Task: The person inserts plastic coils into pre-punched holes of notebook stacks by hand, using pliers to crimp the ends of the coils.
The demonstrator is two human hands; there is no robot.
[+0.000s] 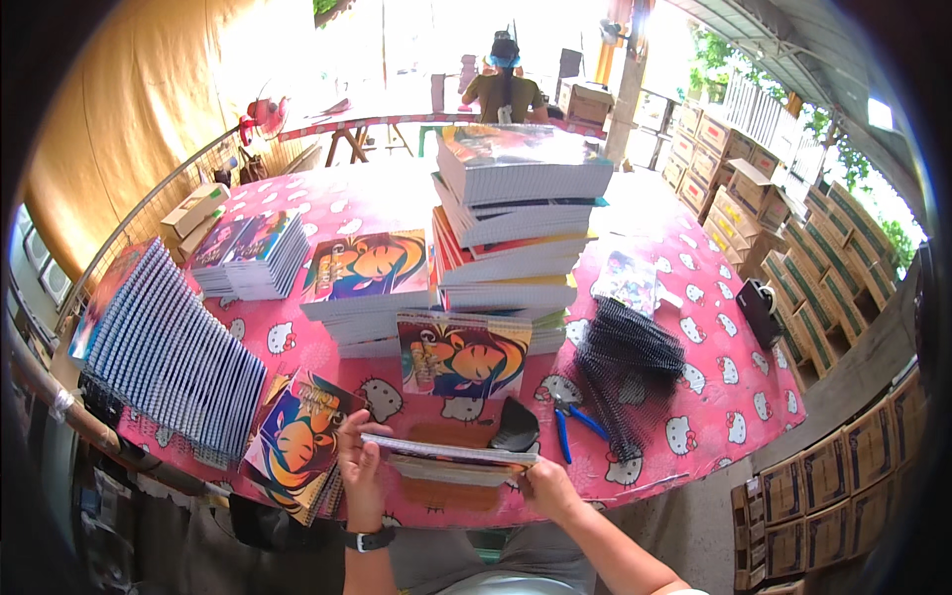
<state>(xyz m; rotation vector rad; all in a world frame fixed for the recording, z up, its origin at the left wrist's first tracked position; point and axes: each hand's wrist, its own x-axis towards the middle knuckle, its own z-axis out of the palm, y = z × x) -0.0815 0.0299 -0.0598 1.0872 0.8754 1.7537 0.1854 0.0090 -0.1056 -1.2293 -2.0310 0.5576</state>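
Note:
My left hand [361, 474], with a dark watch on its wrist, is at the left end of a notebook [456, 459], its fingers partly extended against the edge. My right hand [551, 490] pinches the right end. The notebook is held nearly edge-on over a brown board [421, 494]. Just beyond it lies a black curved piece [515, 426]. To the right are blue-handled pliers [575, 421] and a heap of black spiral binding coils [635, 357]. A colourful-covered notebook [463, 359] leans against the tall stack.
A tall pile of notebooks [521, 213] rises mid-table, beside a lower pile [367, 273]. Spiral-bound notebooks [174, 347] stand in a row at left, near more notebooks [302, 441]. The pink cloth-covered table [729, 387] has cardboard boxes [833, 258] beyond. Another person [504, 89] sits far ahead.

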